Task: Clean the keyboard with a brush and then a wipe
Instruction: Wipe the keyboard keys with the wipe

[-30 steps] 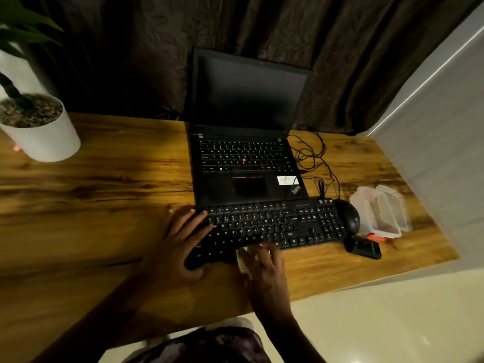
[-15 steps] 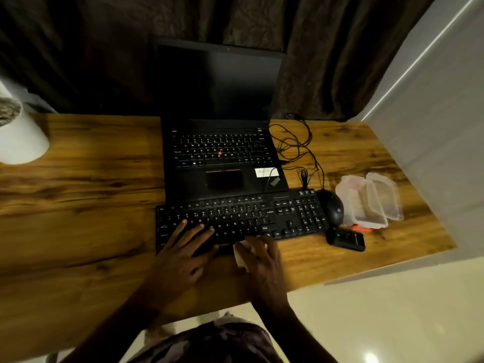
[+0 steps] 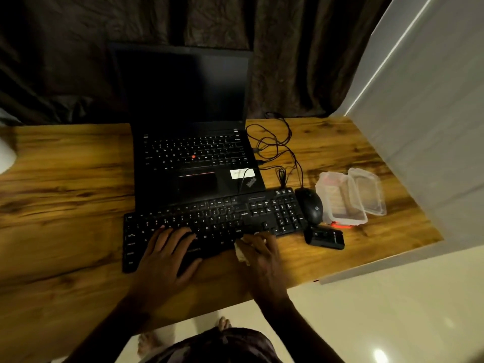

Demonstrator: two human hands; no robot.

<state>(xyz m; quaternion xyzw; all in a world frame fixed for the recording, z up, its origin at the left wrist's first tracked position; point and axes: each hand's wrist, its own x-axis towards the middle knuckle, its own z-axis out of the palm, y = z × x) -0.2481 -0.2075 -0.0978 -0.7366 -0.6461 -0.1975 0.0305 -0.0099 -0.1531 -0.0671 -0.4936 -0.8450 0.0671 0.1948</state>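
Observation:
A black external keyboard [image 3: 225, 221] lies on the wooden desk [image 3: 68, 195] in front of an open laptop [image 3: 193, 158]. My left hand [image 3: 167, 255] rests flat on the keyboard's left half, fingers spread over the keys. My right hand [image 3: 262, 255] presses a crumpled white wipe [image 3: 241, 251] against the keyboard's front edge, right of the middle; most of the wipe is hidden under the fingers. No brush is clearly visible.
A black mouse [image 3: 310, 205] sits at the keyboard's right end, with a small black device [image 3: 324, 238] in front of it. An open clear plastic box [image 3: 348, 197] lies further right. Tangled cables [image 3: 275, 150] run beside the laptop. A white pot [image 3: 5, 158] shows at the left edge.
The view has swung left to right across the desk. My right hand with the wipe has slid rightward along the keyboard's front edge. My left hand stays on the left keys.

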